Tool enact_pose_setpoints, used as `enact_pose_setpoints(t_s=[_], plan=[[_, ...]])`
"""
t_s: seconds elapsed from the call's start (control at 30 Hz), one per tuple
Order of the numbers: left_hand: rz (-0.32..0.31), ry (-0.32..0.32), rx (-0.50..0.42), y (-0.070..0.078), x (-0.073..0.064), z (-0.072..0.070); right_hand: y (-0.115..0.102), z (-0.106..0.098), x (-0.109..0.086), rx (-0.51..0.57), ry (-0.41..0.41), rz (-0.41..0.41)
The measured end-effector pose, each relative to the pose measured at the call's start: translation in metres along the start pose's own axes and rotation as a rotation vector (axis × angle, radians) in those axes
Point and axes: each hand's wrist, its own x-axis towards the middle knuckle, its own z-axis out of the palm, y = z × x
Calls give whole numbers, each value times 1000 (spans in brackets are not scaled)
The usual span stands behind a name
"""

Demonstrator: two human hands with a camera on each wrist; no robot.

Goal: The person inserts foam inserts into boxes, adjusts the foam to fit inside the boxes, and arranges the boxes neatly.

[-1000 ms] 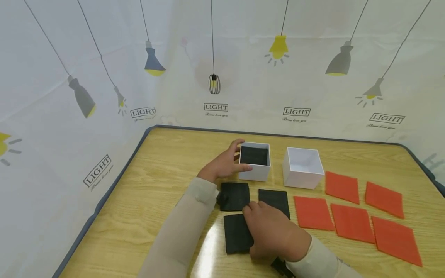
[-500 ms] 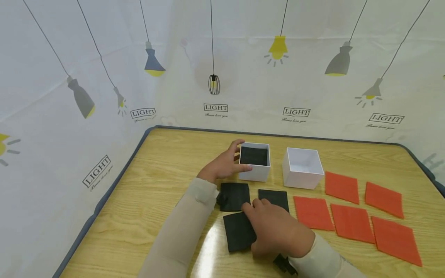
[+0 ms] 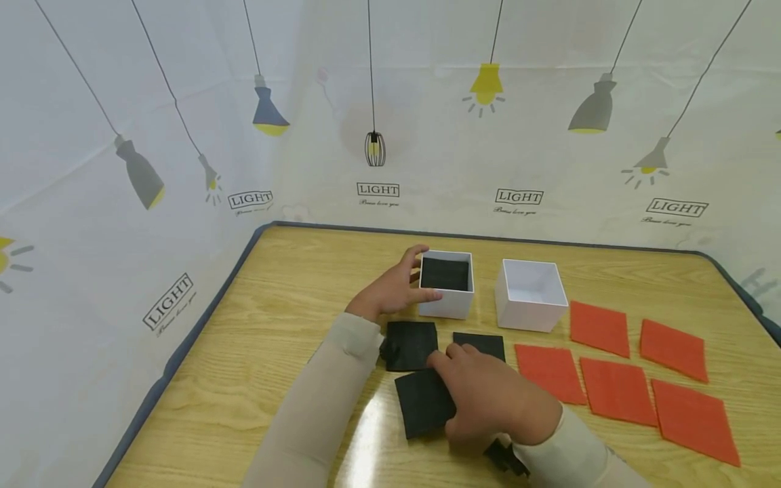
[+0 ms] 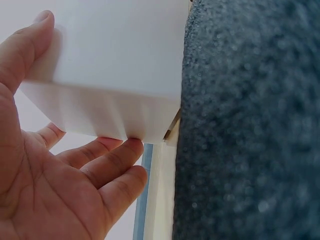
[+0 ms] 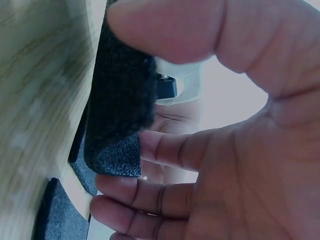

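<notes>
My left hand steadies a white box, with the thumb on its front wall and the fingers along its left side. A black square of foam lies inside that box. In the left wrist view, the fingertips touch the box's wall. My right hand pinches a black foam square by its right side. The right wrist view shows this foam square bent between the thumb and the fingers, with its edge up off the wood. Two more black foam squares lie just beyond it.
A second white box stands right of the first, with nothing visible inside. Several red squares lie flat on the right of the wooden table. A white curtain printed with lamps hangs behind and at the left.
My right hand has shifted slightly right and away from me, and the black foam square in it has turned and slid along. The left hand stays on the white box.
</notes>
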Motion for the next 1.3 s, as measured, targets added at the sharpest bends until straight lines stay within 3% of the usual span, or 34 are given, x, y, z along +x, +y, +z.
enact_pose_setpoints(t_s=[0.73,1.3], plan=[[14,-10,-6,0,0,0,27,-20,-5,102,127,-105],[7,-12,-16,2,-2,0,46,-25,-4,276,267,-163]])
